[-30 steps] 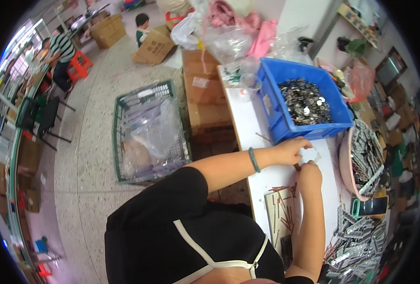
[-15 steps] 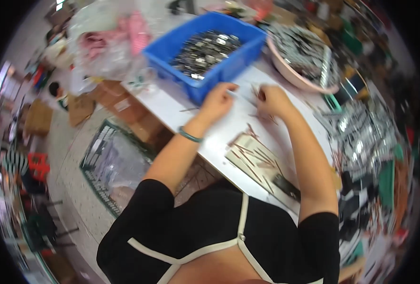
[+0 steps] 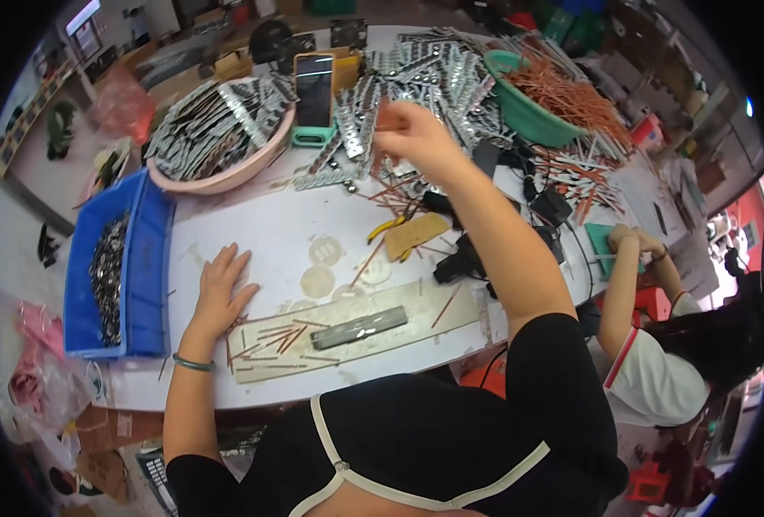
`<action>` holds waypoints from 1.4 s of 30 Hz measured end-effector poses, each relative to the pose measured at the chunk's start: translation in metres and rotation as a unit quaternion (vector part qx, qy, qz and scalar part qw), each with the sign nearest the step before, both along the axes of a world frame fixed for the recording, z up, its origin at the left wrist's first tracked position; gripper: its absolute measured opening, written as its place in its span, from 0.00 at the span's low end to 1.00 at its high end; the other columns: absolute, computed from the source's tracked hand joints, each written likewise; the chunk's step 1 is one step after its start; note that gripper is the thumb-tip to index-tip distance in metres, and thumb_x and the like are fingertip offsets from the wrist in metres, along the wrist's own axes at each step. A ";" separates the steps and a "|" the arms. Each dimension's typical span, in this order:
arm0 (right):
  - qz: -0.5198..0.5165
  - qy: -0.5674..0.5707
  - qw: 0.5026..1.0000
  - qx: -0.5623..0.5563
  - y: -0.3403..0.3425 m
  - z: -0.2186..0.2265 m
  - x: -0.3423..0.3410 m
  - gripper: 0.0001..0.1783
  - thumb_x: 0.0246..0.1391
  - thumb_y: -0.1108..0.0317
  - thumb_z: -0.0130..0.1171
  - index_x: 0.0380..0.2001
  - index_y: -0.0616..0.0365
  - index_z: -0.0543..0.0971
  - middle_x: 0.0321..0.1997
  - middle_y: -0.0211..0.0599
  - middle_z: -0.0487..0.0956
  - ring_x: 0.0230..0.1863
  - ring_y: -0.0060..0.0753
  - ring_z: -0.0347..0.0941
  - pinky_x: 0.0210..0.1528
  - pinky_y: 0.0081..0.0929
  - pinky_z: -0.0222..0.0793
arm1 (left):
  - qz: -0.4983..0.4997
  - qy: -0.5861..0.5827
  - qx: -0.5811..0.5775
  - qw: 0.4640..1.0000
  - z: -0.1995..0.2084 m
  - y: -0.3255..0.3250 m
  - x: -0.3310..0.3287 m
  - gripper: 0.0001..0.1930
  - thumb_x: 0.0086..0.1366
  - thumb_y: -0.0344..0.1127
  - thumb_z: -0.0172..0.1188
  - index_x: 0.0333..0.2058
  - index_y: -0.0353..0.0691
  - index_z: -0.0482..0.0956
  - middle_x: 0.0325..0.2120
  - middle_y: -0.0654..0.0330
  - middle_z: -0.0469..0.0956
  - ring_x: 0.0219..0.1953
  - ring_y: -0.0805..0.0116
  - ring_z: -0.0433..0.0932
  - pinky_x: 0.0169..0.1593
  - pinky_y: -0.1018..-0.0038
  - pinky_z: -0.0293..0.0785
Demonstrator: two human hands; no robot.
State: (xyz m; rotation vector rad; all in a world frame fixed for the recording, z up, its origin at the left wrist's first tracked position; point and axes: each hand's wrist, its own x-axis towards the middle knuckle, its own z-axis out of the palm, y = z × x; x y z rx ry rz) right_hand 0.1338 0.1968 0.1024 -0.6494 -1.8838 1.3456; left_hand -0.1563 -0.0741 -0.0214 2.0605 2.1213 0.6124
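Hanging by the strips (image 3: 451,73) heaped far across the table (image 3: 261,207), the right hand (image 3: 420,142) is curled; I cannot tell what it grips. The left hand (image 3: 221,293) rests empty, spread near the bin (image 3: 146,267). Lifting strips singly would likely avoid tangles.

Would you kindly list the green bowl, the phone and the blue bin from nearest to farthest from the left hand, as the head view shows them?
1. Blue bin, just to the left of the left hand.
2. Phone, beyond the hand and to its right.
3. Green bowl, well over to the right, also beyond the hand.
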 end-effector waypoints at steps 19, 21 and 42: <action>-0.241 -0.126 0.948 0.163 0.195 0.050 0.222 0.26 0.60 0.59 0.60 0.58 0.62 0.72 0.56 0.37 0.75 0.56 0.26 0.70 0.56 0.26 0.65 | 0.027 0.097 0.013 0.995 0.007 -0.002 -0.020 0.22 0.64 0.36 0.55 0.56 0.44 0.72 0.60 0.52 0.66 0.63 0.50 0.63 0.66 0.53 0.55; -0.095 -0.187 0.957 0.199 0.124 0.044 0.202 0.23 0.60 0.63 0.60 0.56 0.60 0.74 0.56 0.34 0.75 0.57 0.26 0.70 0.57 0.26 0.65 | 0.054 0.128 0.014 0.990 0.011 -0.005 -0.038 0.19 0.62 0.35 0.57 0.52 0.42 0.75 0.56 0.51 0.70 0.59 0.49 0.67 0.63 0.54 0.59; 0.023 -0.215 0.960 0.179 -0.063 -0.026 0.189 0.19 0.49 0.75 0.64 0.47 0.65 0.77 0.42 0.40 0.80 0.45 0.32 0.77 0.49 0.27 0.72 | -0.055 -0.093 0.027 0.994 0.038 0.113 0.102 0.17 0.54 0.46 0.67 0.30 0.38 0.76 0.25 0.52 0.74 0.31 0.52 0.75 0.36 0.61 0.71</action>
